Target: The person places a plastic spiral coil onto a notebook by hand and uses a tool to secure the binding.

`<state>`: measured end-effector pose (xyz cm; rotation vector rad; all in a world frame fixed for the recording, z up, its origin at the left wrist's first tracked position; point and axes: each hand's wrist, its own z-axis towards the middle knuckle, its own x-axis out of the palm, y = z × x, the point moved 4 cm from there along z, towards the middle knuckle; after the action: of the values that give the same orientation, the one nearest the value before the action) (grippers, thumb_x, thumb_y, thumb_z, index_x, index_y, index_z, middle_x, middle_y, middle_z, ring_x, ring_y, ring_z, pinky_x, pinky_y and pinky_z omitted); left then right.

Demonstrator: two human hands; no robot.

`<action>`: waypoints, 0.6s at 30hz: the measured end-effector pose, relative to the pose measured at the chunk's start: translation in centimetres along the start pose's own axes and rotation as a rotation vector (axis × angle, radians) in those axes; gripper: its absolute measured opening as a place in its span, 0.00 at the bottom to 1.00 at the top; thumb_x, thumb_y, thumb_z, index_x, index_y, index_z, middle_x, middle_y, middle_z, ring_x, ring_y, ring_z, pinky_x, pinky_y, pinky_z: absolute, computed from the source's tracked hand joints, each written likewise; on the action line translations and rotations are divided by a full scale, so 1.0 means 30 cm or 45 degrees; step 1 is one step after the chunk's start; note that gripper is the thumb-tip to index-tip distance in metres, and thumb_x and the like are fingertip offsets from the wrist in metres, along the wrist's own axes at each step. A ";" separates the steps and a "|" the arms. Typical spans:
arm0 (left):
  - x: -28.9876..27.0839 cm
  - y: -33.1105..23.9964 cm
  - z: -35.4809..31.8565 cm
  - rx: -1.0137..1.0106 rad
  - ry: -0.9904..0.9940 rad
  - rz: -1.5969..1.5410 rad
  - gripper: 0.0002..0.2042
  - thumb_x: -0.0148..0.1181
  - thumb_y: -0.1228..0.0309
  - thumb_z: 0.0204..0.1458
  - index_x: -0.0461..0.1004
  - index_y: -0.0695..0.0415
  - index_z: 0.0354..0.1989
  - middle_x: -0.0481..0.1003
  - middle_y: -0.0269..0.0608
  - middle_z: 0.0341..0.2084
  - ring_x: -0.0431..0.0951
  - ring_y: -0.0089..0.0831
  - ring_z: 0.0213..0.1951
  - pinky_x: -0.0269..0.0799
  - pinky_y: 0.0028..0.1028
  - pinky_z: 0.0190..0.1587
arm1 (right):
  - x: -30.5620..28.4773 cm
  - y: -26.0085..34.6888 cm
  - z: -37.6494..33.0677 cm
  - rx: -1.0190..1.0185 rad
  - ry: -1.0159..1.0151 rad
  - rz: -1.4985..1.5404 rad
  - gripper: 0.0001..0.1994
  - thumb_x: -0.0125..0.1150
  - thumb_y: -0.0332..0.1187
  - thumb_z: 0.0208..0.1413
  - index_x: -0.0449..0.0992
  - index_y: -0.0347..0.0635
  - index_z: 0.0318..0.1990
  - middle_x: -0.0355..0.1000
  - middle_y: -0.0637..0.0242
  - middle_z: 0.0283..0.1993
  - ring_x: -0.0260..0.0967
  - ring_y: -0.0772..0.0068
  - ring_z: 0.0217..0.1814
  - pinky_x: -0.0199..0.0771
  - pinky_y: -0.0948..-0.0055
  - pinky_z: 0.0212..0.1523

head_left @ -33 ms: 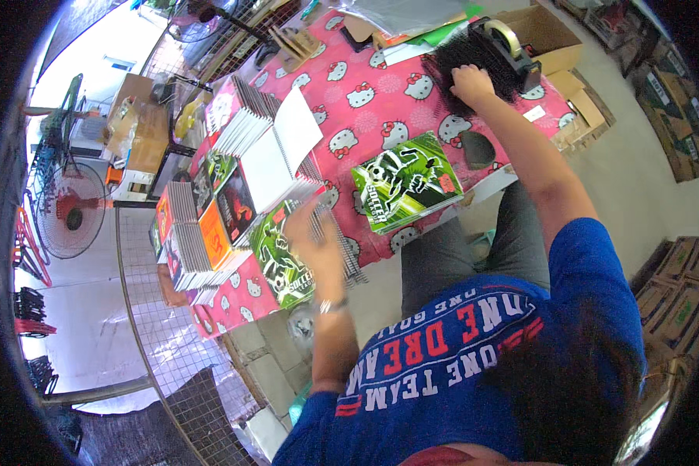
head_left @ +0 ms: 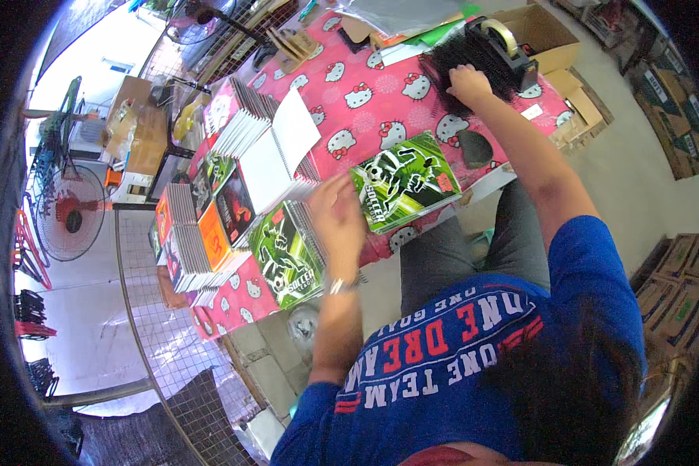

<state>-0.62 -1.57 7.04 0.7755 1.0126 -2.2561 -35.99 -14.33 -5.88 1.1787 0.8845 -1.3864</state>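
Your left hand (head_left: 335, 213) hovers with loose, open fingers just beside the green notebook (head_left: 405, 189), which lies flat at the near edge of the pink table (head_left: 365, 101); it holds nothing. Your right hand (head_left: 467, 81) rests closed on a black tape dispenser (head_left: 493, 50); whether it truly grips it, I cannot tell. The glossy cover looks slippery, so a careless push could slide the notebook off the edge. The leaning stack of spiral notebooks (head_left: 202, 233) could also topple if your arm bumps it.
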 end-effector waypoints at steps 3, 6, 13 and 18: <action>0.392 0.095 0.103 0.003 0.372 -0.138 0.13 0.56 0.74 0.53 0.75 0.60 0.46 0.75 0.51 0.45 0.73 0.48 0.49 0.65 0.37 0.56 | 0.013 0.031 0.029 0.069 0.132 0.079 0.12 0.48 0.31 0.55 0.78 0.39 0.39 0.74 0.54 0.44 0.73 0.55 0.49 0.78 0.57 0.44; 0.554 0.127 0.114 -0.079 0.668 0.032 0.15 0.60 0.74 0.50 0.74 0.62 0.47 0.73 0.56 0.43 0.72 0.51 0.49 0.67 0.40 0.54 | 0.016 -0.037 0.027 0.159 0.160 0.157 0.11 0.50 0.28 0.52 0.78 0.39 0.39 0.73 0.49 0.44 0.73 0.51 0.47 0.76 0.55 0.46; 0.539 0.137 0.135 -0.125 0.527 -0.191 0.13 0.58 0.81 0.47 0.70 0.63 0.42 0.72 0.56 0.42 0.72 0.52 0.47 0.67 0.41 0.48 | -0.157 -0.126 0.035 -0.019 -0.298 0.701 0.14 0.53 0.29 0.51 0.74 0.43 0.47 0.70 0.45 0.43 0.70 0.44 0.46 0.69 0.58 0.54; 0.255 -0.013 0.161 -0.180 0.525 -0.220 0.14 0.58 0.79 0.47 0.71 0.60 0.45 0.74 0.53 0.41 0.73 0.49 0.45 0.67 0.40 0.49 | -0.336 0.013 -0.145 -0.165 0.084 1.364 0.15 0.51 0.40 0.63 0.74 0.37 0.46 0.75 0.58 0.39 0.72 0.66 0.45 0.71 0.68 0.49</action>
<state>-7.48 -6.97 4.64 1.1584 1.4613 -2.1812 -35.34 -7.73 2.88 1.2969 0.2568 -0.4108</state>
